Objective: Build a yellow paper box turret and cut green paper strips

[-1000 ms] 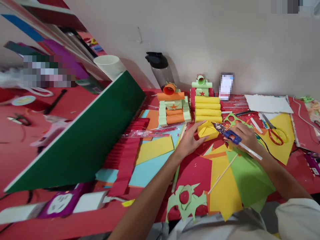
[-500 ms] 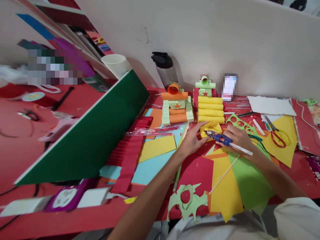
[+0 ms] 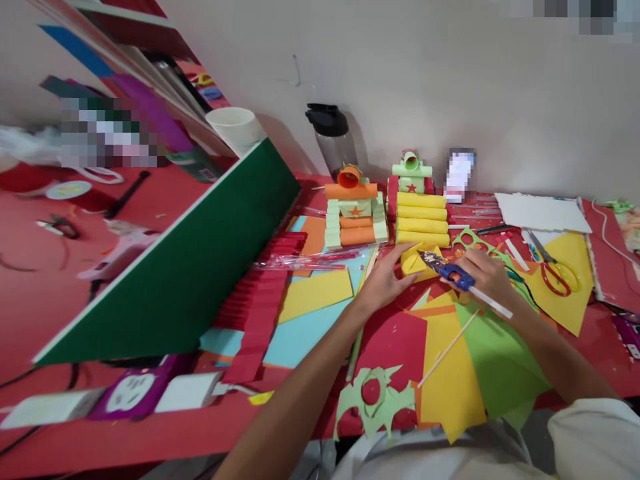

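Note:
My right hand (image 3: 483, 277) is wrapped round a blue glue gun (image 3: 456, 275) with a white glue stick jutting from its back. The gun's dark, crusted nozzle lies over a small folded yellow paper piece (image 3: 413, 261). My left hand (image 3: 385, 279) grips that piece at its left side, thumb and fingers on its edges. Just behind stand two paper models: one with yellow rolls (image 3: 423, 225), the other with orange rolls (image 3: 357, 235). Under my hands lie yellow paper (image 3: 447, 360), green paper (image 3: 500, 363) and a thin wooden stick (image 3: 450, 347).
A green board (image 3: 190, 280) leans at left beside a white cup (image 3: 235, 127). Scissors (image 3: 555, 267) lie at right near a white board piece (image 3: 543, 210). A bottle (image 3: 333, 140) and a phone (image 3: 459, 175) stand by the wall. A power strip (image 3: 135, 393) runs along the front left.
My right hand has shifted slightly to the right with the glue gun, so its nozzle has moved right and up over the yellow paper piece. My left hand stays in place.

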The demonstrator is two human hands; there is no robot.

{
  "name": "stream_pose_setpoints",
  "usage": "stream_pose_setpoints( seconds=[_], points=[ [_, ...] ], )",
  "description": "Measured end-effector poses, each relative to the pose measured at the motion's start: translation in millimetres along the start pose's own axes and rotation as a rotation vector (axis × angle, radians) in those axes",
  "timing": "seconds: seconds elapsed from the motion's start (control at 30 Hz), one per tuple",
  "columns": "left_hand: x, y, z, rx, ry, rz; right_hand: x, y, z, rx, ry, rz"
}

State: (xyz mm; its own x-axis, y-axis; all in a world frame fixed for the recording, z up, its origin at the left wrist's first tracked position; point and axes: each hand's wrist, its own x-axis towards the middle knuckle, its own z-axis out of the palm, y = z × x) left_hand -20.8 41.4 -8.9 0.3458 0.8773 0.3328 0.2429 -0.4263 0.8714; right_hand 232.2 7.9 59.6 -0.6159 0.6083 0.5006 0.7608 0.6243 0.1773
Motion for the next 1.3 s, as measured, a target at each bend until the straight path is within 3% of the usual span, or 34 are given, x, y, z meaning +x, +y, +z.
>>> stream_pose_setpoints(
  seconds=[0.23,0.5,0.7,0.87,1.07,1.3],
  points=[
    [0,-2,1,-0.023,0.013,0.003,9,-3,4,-0.009,0.078,-0.132],
    [0,-4,2,-0.038,0.013,-0.024,7,5,-6,-0.059,0.111,-0.053],
    [0,-3,1,-0.024,0.016,0.015,6,-2,2,-0.027,0.078,-0.093],
    [0,-4,1,-0.032,0.012,-0.005,2,0,5,-0.039,0.074,-0.002],
    [0,-4,2,-0.046,0.015,0.010,-3,0,3,0.009,0.089,-0.076],
    [0,1,0,-0.027,0.010,-0.039,-12,13,-5,0.046,0.102,-0.013]
  ],
)
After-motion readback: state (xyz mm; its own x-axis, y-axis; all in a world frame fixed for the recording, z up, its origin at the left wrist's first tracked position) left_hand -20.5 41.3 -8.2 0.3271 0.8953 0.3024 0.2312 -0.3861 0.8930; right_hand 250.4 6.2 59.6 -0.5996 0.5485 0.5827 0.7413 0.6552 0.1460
